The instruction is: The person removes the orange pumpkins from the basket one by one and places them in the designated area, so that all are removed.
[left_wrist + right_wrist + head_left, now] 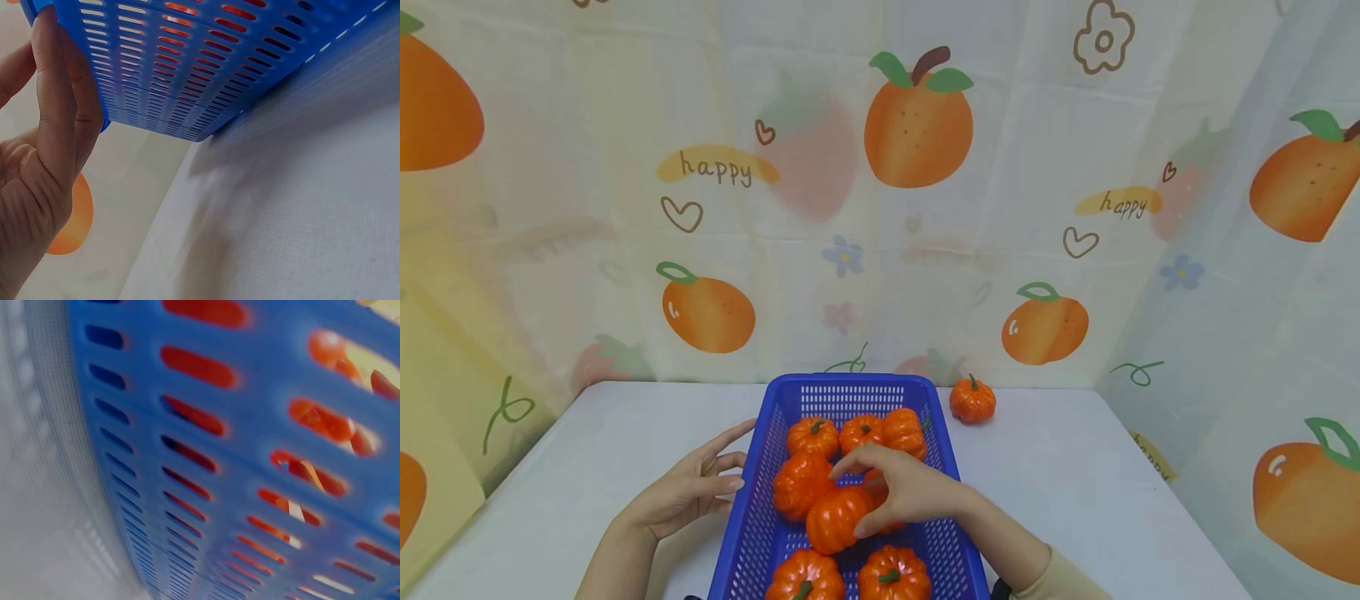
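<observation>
A blue plastic basket [745, 508] holds several small orange pumpkins with green stems. My right hand [913, 487] reaches in over the right rim, thumb and fingers curved around one pumpkin [835, 521] near the middle. Another pumpkin [801, 483] lies just left of it, and one more is partly hidden under the palm. In the right wrist view, the slotted basket wall [250, 456] blocks sight of the hand. My left hand [688, 492] is at the left side, fingers extended; the left wrist view shows its fingertips [45, 22] touching the basket's rim.
A single pumpkin [972, 400] sits on the white table [1060, 500], outside the basket near its far right corner. Behind the table hangs a fruit-patterned curtain [805, 275]. Two pumpkins, one at left [805, 577] and one at right [893, 575], lie at the basket's near end.
</observation>
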A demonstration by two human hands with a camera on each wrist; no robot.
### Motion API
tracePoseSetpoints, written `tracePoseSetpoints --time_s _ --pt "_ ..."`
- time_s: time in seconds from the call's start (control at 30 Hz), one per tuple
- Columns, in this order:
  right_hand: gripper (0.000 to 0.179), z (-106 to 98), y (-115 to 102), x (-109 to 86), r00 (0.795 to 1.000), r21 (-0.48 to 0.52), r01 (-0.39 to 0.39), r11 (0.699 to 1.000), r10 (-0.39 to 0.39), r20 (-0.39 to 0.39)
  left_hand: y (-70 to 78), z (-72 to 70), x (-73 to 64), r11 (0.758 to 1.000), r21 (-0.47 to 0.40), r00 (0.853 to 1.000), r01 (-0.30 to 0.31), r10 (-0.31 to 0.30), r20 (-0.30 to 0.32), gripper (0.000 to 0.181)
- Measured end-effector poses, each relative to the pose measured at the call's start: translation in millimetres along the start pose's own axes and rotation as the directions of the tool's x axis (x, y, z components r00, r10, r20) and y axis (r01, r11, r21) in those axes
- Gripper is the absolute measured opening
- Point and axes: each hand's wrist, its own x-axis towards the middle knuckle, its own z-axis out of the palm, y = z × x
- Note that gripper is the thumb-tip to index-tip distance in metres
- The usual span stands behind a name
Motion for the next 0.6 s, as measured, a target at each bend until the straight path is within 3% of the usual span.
tracePoseSetpoints --time_s 0.27,0.6 --pt "0.059 7.2 0.9 -0.9 1.000 -0.137 -0.005 0.991 0.007 0.013 -0.6 -1.1 -0.5 1.000 -0.013 1.000 -0.006 0.006 0.016 0.074" --pt "0.057 9.3 2.7 -1.7 0.999 -0.217 -0.011 0.976 0.020 0.036 -0.6 -0.3 -0.5 1.000 -0.005 1.000 0.003 -0.003 0.005 0.074"
